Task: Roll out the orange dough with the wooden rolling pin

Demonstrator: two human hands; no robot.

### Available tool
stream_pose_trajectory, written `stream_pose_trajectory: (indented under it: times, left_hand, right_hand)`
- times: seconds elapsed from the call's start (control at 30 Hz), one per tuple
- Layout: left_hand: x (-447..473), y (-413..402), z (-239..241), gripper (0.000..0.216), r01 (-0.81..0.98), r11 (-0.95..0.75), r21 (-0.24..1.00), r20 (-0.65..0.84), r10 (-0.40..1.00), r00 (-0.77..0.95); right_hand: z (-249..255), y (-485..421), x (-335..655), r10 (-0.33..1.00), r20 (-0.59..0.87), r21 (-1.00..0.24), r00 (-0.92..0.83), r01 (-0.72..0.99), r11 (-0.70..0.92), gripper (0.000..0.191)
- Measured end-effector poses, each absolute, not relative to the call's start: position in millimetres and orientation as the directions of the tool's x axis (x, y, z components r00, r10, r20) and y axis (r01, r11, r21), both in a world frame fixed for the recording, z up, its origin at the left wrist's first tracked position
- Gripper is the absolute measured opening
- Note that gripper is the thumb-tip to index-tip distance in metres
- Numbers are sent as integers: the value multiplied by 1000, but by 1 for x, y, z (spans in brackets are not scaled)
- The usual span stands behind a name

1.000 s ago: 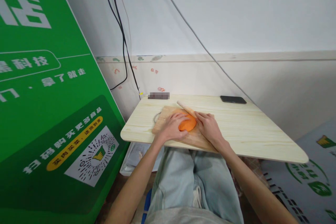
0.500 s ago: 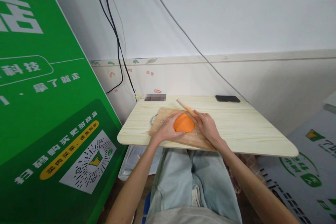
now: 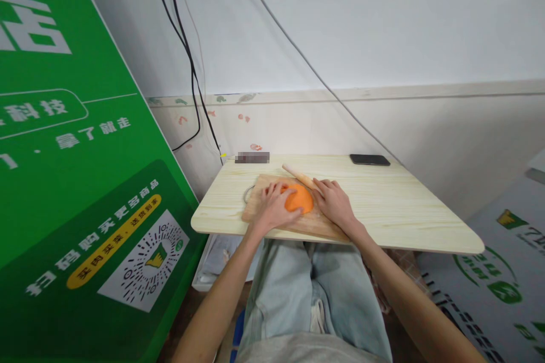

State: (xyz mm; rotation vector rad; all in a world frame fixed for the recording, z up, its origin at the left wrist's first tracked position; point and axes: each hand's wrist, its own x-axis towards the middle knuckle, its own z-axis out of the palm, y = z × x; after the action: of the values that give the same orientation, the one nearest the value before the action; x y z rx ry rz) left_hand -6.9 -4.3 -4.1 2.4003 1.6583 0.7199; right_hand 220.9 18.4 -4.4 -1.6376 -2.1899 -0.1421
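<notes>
A smooth, rounded piece of orange dough [image 3: 301, 199] lies on a wooden cutting board [image 3: 326, 229] with a metal ring handle at its left end. My left hand [image 3: 276, 204] grips the dough from the left, its curled fingers on the far left part and its thumb at the near edge. In my right hand [image 3: 334, 201] is a wooden rolling pin [image 3: 298, 173], held by its near end. The pin slants away to the left behind the dough, and my right hand hides its near end.
The board rests on a light wood-grain table [image 3: 409, 210]. A black phone [image 3: 369, 160] lies at the back right and a blurred-out dark item [image 3: 252, 157] at the back left. Cables [image 3: 191, 62] hang down the wall. A green sign panel [image 3: 106, 147] stands at the left.
My left hand has shifted its fingers on the dough, which now looks flatter and slightly narrower. The rolling pin's far end has moved slightly left and nearer; my right hand keeps its grip.
</notes>
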Motion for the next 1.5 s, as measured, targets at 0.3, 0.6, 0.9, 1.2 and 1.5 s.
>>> stream_pose_trajectory:
  times: [0.3, 0.6, 0.9, 1.2, 1.5]
  left_hand:
    - [-7, -7, 1, 53, 857, -394, 333, 286, 908, 306]
    - [-7, -7, 1, 54, 845, -399, 357, 292, 907, 305]
    - [-7, -6, -2, 55, 845, -397, 358, 292, 907, 303]
    - [-5, -7, 1, 55, 849, -399, 348, 288, 907, 308]
    - [-5, -7, 0, 57, 848, -404, 345, 303, 902, 306]
  right_hand:
    - [11, 19, 216, 894, 301, -98, -331, 922, 374, 46]
    - [18, 37, 232, 836, 269, -87, -479, 852, 516, 47]
    - [24, 58, 245, 794, 218, -152, -568, 784, 602, 49]
    - [29, 19, 224, 855, 226, -20, -467, 875, 483, 43]
    - [28, 9, 216, 856, 217, 20, -470, 878, 477, 47]
